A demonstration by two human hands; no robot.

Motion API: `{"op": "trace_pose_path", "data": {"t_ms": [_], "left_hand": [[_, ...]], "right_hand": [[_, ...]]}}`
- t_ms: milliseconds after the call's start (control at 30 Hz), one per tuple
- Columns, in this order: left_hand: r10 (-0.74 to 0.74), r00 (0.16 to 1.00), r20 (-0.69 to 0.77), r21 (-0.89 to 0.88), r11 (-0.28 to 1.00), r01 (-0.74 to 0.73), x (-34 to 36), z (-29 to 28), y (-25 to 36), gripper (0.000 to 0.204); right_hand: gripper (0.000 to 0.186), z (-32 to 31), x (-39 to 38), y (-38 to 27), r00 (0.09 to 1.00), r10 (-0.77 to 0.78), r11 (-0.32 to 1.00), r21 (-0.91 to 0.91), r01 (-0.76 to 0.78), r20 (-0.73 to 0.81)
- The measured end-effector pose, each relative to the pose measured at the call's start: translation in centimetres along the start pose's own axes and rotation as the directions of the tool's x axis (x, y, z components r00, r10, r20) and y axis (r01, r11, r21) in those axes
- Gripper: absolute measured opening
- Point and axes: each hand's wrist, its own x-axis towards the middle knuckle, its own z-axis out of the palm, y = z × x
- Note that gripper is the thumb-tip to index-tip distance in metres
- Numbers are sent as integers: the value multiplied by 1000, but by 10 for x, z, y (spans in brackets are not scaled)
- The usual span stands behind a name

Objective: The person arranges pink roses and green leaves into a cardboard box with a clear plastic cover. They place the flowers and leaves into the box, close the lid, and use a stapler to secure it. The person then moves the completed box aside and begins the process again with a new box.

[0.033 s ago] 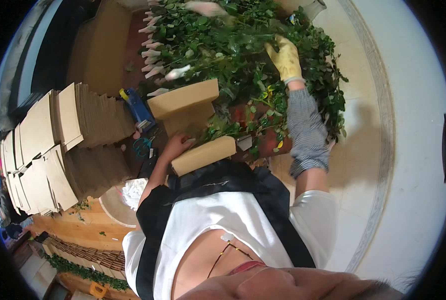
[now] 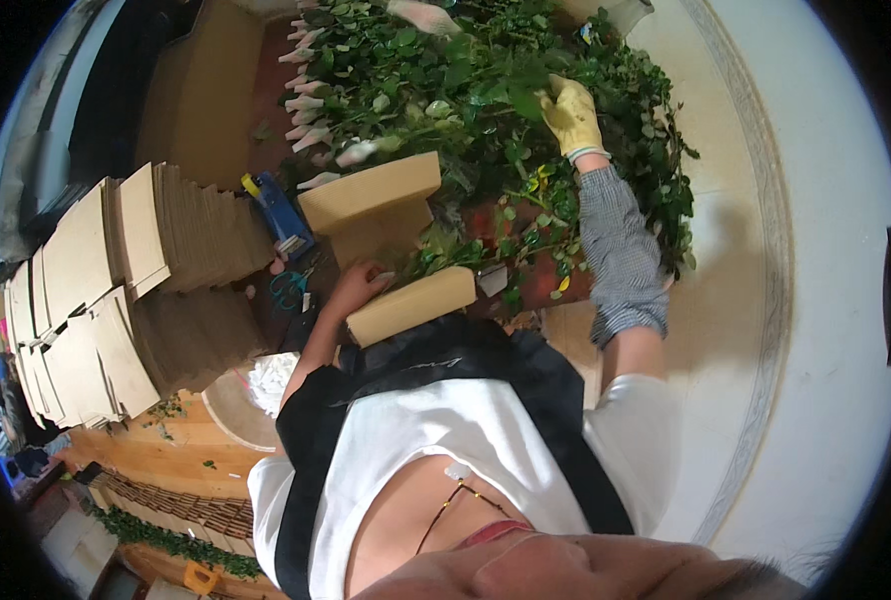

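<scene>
My right hand wears a yellow glove, its fingers closed on a leafy flower stem over the heap of greenery. The held part is partly hidden by leaves. A flower head in a pale sleeve shows at the far side, seemingly on that stem. My bare left hand rests at the left end of a folded cardboard wrap. Its fingers are bent, with a small pale bit at their tips; what they hold I cannot make out. Leafy stems lie inside the wrap. Another pale-sleeved flower head lies beyond its far flap.
Stacked cardboard sheets stand at left. A blue tool with a yellow end and teal-handled scissors lie between stack and wrap. Sleeved flower heads line the heap's left edge. White material fills a round container below.
The gloved right hand has shifted slightly right and nearer. The stem's far flower head has moved a little to the right. My left hand stays by the cardboard wrap.
</scene>
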Motion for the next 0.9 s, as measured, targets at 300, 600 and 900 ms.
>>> {"op": "trace_pose_path", "data": {"t_ms": [300,600,900], "left_hand": [[-6,996,-90,-157,988,-8,-5,4,3,31],[87,993,78,115,989,-96,0,-17,25,19],[240,971,12,404,887,-225,-14,-22,13,56]], "right_hand": [[20,-79,-75,-35,992,-116,794,596,118,-42],[22,153,-222,-1,831,-324,937,276,215,452],[24,160,-235,11,572,-196,963,268,-42,796]]}}
